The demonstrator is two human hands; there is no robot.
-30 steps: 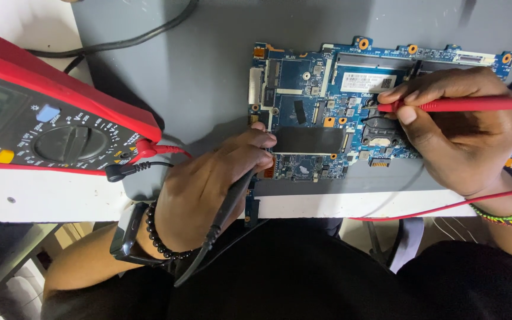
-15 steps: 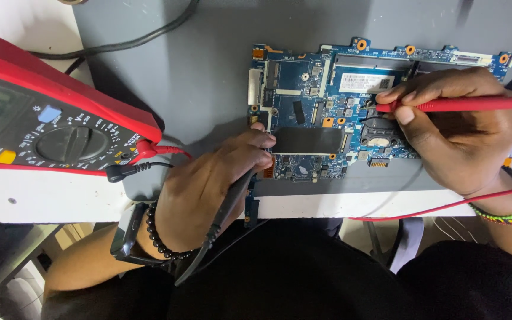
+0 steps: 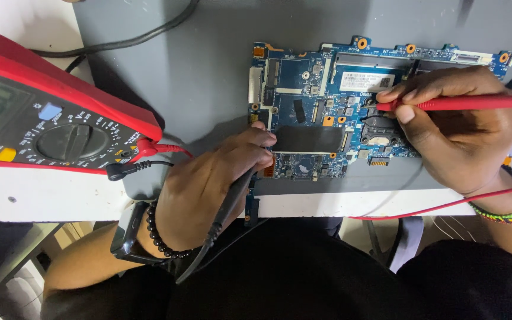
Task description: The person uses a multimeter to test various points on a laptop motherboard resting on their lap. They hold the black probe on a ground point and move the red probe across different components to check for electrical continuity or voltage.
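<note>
A blue circuit board (image 3: 327, 118) lay flat on a grey mat (image 3: 208, 77), near the front edge of a white table (image 3: 48, 195). To the left of the board sat a red and grey meter (image 3: 48, 130) with a big round dial, a blue button and a yellow button; it was tilted and hung partly over the mat. A thin red wire and a thin black wire were plugged into the meter's right end. A thick black cable (image 3: 131, 38) curved across the far part of the mat. On the board there was a white label (image 3: 367, 80) shaped like a long box, near the top, and a dark shiny plate (image 3: 308, 139) low in the middle. The left hand (image 3: 208, 189) was curled around a black probe (image 3: 226, 207), its fingers pressed together on it, and the hand hid the tip where it met the lower left part of the board. The right hand (image 3: 457, 130) pinched a red probe (image 3: 463, 103) between thumb and fingers, with the tip down on the board near a black square part. That hand covered the right side of the board. A black bead band and a dark watch were on the left wrist, and a colourful bead band was on the right. A red wire (image 3: 440, 207) ran under the right hand. Below the table edge it was dark, with the person's black clothes.
</note>
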